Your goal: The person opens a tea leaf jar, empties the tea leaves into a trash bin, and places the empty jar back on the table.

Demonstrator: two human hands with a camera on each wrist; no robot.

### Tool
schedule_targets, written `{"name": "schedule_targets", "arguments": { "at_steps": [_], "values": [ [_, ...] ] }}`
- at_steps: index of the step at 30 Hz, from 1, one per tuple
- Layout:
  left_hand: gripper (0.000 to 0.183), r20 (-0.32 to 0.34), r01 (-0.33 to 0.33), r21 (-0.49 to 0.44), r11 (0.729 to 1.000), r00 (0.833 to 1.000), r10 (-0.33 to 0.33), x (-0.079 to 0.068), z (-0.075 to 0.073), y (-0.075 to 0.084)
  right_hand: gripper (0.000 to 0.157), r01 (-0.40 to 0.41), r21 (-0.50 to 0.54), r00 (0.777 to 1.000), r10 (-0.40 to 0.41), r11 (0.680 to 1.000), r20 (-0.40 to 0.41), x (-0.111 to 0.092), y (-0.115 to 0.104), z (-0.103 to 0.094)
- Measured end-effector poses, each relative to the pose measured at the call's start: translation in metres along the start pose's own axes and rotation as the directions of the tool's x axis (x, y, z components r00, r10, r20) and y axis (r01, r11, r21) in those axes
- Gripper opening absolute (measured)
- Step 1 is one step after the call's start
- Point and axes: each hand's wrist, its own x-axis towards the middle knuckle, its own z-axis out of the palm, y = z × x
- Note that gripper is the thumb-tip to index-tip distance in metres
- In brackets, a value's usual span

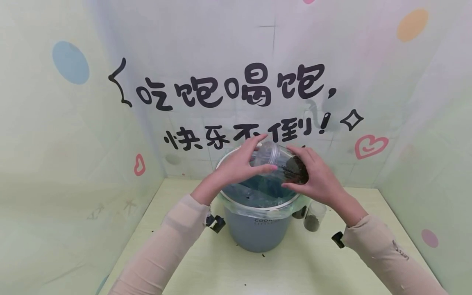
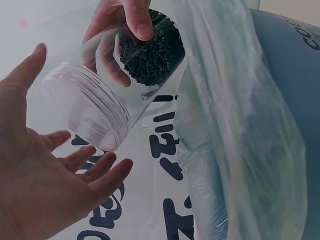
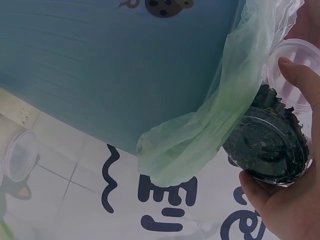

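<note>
My right hand (image 1: 321, 180) grips a clear plastic jar (image 2: 102, 50) by its base end, with thumb and fingers around it. The jar lies tilted above the bin's mouth, its ribbed, lid-like end to the left. Dark dried flakes (image 2: 150, 52) are gathered near its base. Spread around the ribbed end is my left hand (image 2: 45, 175), fingers mostly extended and a gap showing between them and the jar. Below is a blue-grey bin (image 1: 256, 233), with a thin green-tinted plastic bag (image 3: 200, 130) folded over its rim.
Right of the bin, another clear jar (image 1: 315, 217) with dark contents stands on the pale table (image 1: 206, 270); a second dark-filled one (image 1: 299, 212) is partly hidden behind the bin. Small dark crumbs are scattered on the tabletop. A printed sheet (image 1: 221, 41) with black lettering hangs behind.
</note>
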Motion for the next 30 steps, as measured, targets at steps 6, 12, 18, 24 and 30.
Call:
{"name": "schedule_targets", "arguments": {
  "at_steps": [6,12,18,24,30],
  "values": [
    [0.094,0.050,-0.113,-0.079,0.990,0.992,0.117,0.0004,-0.0013,-0.0050,0.098,-0.007,-0.006,1.000,0.007,1.000,0.006,-0.0005,-0.0005,-0.0005],
    [0.088,0.046,-0.056,-0.098,0.994,0.997,0.061,0.0010,-0.0012,-0.0051,0.098,0.008,-0.009,1.000,-0.008,1.000,0.001,-0.0010,0.0005,-0.0003],
    [0.086,0.027,0.028,-0.065,0.997,0.999,-0.026,0.0017,0.0005,-0.0020,0.097,0.011,-0.006,1.000,-0.011,1.000,-0.001,-0.0009,0.0020,0.0004],
    [0.099,0.025,-0.063,-0.007,0.998,0.998,0.063,0.0008,0.0023,-0.0044,0.097,0.012,-0.010,1.000,-0.012,1.000,-0.002,-0.0018,0.0021,0.0005],
    [0.100,0.065,-0.221,-0.053,0.974,0.972,0.224,0.0000,0.0011,-0.0104,0.097,0.017,-0.010,1.000,-0.017,1.000,-0.005,-0.0019,0.0027,0.0008]
  ]
}}
